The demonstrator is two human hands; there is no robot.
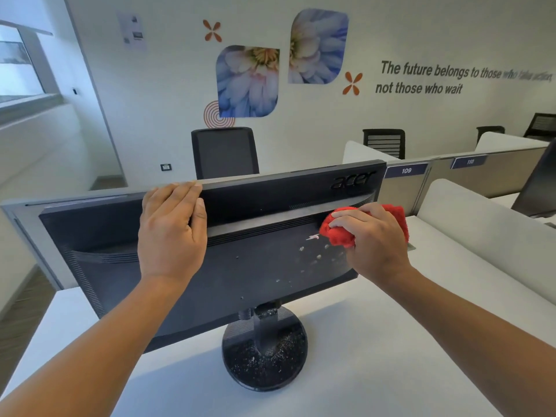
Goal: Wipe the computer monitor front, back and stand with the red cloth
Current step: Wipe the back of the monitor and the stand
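**A:** An open-plan office, daylight from a window [18, 64] at far left. You stand at a white surface [391, 341] with the monitor [240, 266] turned so its black back faces you.

**B:** Your left hand [171, 233] lies flat on the upper back of the monitor, fingers straight and reaching the top edge, thumb alongside. It grips nothing.

**A:** Your right hand [373, 242] is curled round the bunched red cloth [337, 233] and presses it against the right side of the back panel, just under the vent ridge. Pale specks dot the panel below and left of the cloth.

**B:** The round stand [264, 356] sits on the surface under the monitor, its base peppered with the same pale specks.

**A:** Behind the monitor, a low grey partition [481, 182] runs along the far edge of the surface and carries blue number tags, one reading 109 [406, 170].

**B:** A black office chair [225, 152] shows above the monitor's top edge, with more chairs to the right beyond the partition. A second dark screen [538, 182] stands at the right margin.

**A:** The white wall [168, 94] bears two blue-and-pink flower panels [246, 81], orange petal motifs and grey lettering [421, 88] that begins "The future belongs to those"; its middle words are blurred.

**B:** Wood-toned floor [18, 311] shows at lower left, beside the surface.
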